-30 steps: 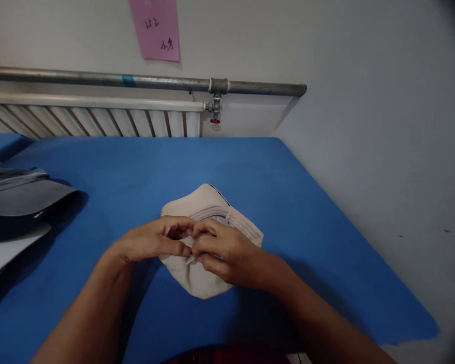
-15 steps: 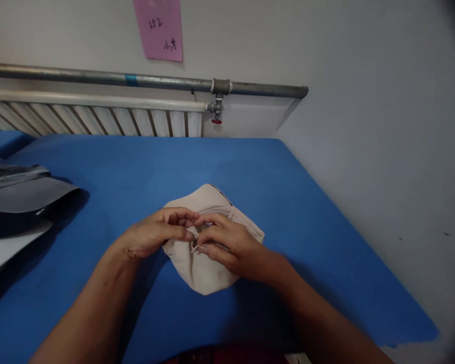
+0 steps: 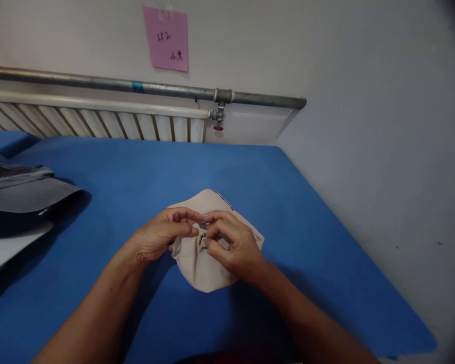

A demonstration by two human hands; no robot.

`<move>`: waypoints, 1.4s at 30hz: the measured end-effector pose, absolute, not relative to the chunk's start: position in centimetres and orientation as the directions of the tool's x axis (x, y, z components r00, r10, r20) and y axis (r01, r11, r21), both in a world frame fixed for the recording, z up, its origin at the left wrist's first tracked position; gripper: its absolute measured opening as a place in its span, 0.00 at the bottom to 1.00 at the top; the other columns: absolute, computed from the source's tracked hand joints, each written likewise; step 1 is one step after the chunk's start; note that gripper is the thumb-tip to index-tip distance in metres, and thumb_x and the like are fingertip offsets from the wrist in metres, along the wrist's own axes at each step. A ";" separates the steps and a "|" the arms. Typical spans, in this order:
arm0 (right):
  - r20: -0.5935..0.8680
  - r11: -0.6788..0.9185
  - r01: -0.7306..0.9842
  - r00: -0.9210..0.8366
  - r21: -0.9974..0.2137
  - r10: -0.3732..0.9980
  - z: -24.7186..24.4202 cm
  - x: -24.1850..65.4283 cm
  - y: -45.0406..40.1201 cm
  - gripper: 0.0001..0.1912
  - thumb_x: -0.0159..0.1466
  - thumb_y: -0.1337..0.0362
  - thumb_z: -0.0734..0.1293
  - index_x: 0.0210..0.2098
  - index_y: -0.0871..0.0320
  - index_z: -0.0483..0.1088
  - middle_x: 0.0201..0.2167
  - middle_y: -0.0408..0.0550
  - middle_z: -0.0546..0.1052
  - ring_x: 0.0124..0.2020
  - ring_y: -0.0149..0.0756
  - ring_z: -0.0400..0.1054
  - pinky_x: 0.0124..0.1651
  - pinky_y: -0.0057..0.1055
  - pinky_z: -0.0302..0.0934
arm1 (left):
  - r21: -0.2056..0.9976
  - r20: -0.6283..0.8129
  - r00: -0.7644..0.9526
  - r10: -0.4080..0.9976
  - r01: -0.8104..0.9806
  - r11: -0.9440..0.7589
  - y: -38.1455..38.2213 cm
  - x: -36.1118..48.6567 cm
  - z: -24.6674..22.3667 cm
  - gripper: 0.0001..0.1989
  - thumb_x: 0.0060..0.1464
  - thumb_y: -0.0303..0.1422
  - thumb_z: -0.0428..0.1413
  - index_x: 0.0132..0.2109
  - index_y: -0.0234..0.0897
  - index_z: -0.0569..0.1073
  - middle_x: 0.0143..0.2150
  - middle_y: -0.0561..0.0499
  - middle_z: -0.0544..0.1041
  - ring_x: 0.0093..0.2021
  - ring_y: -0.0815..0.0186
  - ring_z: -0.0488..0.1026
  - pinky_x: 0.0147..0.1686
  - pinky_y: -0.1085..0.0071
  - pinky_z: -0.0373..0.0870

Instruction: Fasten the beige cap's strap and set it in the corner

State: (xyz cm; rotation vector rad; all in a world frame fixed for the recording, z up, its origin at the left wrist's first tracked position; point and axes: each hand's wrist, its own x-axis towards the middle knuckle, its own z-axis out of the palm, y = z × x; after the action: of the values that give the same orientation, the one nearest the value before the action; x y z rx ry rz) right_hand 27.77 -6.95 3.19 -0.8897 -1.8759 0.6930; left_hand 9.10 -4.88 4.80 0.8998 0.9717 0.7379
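Note:
A beige cap [image 3: 208,275] lies on the blue table, its brim pointing away from me. A small dark metal buckle [image 3: 202,239] shows at its strap, between my two hands. From the left, my left hand [image 3: 167,231] pinches the cap's strap edge between thumb and fingers. On the other side my right hand [image 3: 233,242] is closed with thumb and fingertips on the strap beside the buckle. The fingertips of both hands nearly meet above the cap's back opening. Part of the strap is hidden under the fingers.
Several caps [image 3: 30,196], grey, dark and white, lie stacked at the left of the blue table [image 3: 155,162]. Behind the table run a radiator [image 3: 129,124] and a metal pipe [image 3: 174,91] with a red valve. A wall [image 3: 382,151] borders the right side.
My right hand's fingers have shifted slightly right and the buckle shows more plainly. The strap end that stuck out between the hands is less visible. The view has tilted up a little.

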 end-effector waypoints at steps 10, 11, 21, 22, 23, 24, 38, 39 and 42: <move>0.497 0.581 0.354 -0.305 -0.733 0.812 3.1 27.5 -7.1 0.08 0.52 0.75 0.63 0.26 0.55 0.63 0.37 0.49 0.73 0.41 0.38 0.70 0.44 0.37 0.65 | 0.907 -0.363 0.324 0.874 -0.093 0.411 -5.3 9.6 4.8 0.18 0.39 0.28 0.67 0.41 0.33 0.76 0.28 0.53 0.74 0.26 0.71 0.70 0.27 0.75 0.62; 0.490 0.575 0.359 -0.304 -0.735 0.817 3.1 27.5 -7.1 0.08 0.52 0.75 0.63 0.26 0.55 0.63 0.37 0.49 0.72 0.41 0.38 0.70 0.44 0.37 0.65 | 0.908 -0.363 0.323 0.874 -0.086 0.409 -5.4 9.7 4.8 0.18 0.40 0.28 0.66 0.41 0.33 0.75 0.28 0.53 0.74 0.26 0.71 0.70 0.27 0.75 0.62; 0.480 0.556 0.301 -0.292 -0.775 0.827 2.8 27.6 -6.7 0.08 0.54 0.74 0.65 0.25 0.55 0.64 0.36 0.48 0.75 0.43 0.39 0.70 0.46 0.37 0.64 | 0.918 -0.347 0.310 0.885 -0.083 0.389 -5.8 10.1 5.3 0.17 0.39 0.29 0.66 0.39 0.33 0.74 0.30 0.51 0.75 0.26 0.70 0.70 0.25 0.75 0.61; 0.483 0.561 0.292 -0.299 -0.775 0.823 2.8 27.7 -6.7 0.08 0.54 0.74 0.65 0.25 0.56 0.64 0.36 0.49 0.75 0.43 0.38 0.71 0.45 0.37 0.64 | 0.918 -0.344 0.307 0.887 -0.089 0.387 -5.7 10.0 5.2 0.16 0.39 0.29 0.66 0.39 0.33 0.74 0.30 0.51 0.75 0.26 0.70 0.71 0.26 0.74 0.62; 0.489 0.568 0.290 -0.304 -0.770 0.818 2.8 27.7 -6.7 0.07 0.55 0.74 0.65 0.25 0.56 0.65 0.36 0.49 0.75 0.42 0.38 0.71 0.45 0.37 0.64 | 0.918 -0.342 0.307 0.888 -0.095 0.386 -5.7 9.9 5.2 0.16 0.39 0.28 0.66 0.38 0.33 0.74 0.30 0.50 0.76 0.27 0.69 0.71 0.26 0.74 0.63; 0.493 0.574 0.297 -0.308 -0.763 0.814 2.8 27.8 -6.7 0.07 0.56 0.74 0.65 0.26 0.56 0.65 0.37 0.49 0.75 0.43 0.38 0.71 0.45 0.37 0.64 | 0.917 -0.339 0.309 0.889 -0.102 0.385 -5.7 9.8 5.2 0.16 0.39 0.28 0.66 0.38 0.33 0.75 0.30 0.50 0.76 0.28 0.68 0.72 0.27 0.73 0.64; 0.627 0.689 0.496 -0.319 -0.529 0.711 2.3 27.4 -7.4 0.06 0.62 0.73 0.61 0.31 0.56 0.65 0.42 0.55 0.74 0.46 0.40 0.70 0.47 0.39 0.67 | 0.915 -0.367 0.310 0.877 -0.051 0.401 -5.5 9.8 4.9 0.15 0.41 0.30 0.65 0.39 0.33 0.73 0.27 0.53 0.73 0.26 0.70 0.69 0.27 0.73 0.63; 0.633 0.693 0.511 -0.324 -0.508 0.703 2.3 27.3 -7.5 0.06 0.63 0.73 0.60 0.32 0.56 0.65 0.42 0.55 0.74 0.46 0.40 0.70 0.48 0.39 0.68 | 0.918 -0.366 0.307 0.879 -0.039 0.395 -5.5 9.8 5.0 0.15 0.41 0.30 0.65 0.39 0.33 0.73 0.28 0.53 0.73 0.26 0.70 0.69 0.27 0.73 0.63; 0.647 0.709 0.530 -0.343 -0.465 0.681 2.3 27.2 -7.6 0.07 0.63 0.73 0.60 0.32 0.57 0.66 0.42 0.57 0.74 0.46 0.41 0.70 0.49 0.39 0.68 | 0.926 -0.360 0.300 0.884 -0.004 0.378 -5.6 9.8 5.1 0.15 0.42 0.30 0.65 0.39 0.33 0.73 0.28 0.52 0.73 0.27 0.69 0.69 0.27 0.73 0.63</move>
State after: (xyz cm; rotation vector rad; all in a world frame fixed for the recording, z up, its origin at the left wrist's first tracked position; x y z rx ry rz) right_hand 27.16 -7.57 2.26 -0.9246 -2.0274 0.2153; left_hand 9.84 -5.61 5.11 1.0111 1.1054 0.7467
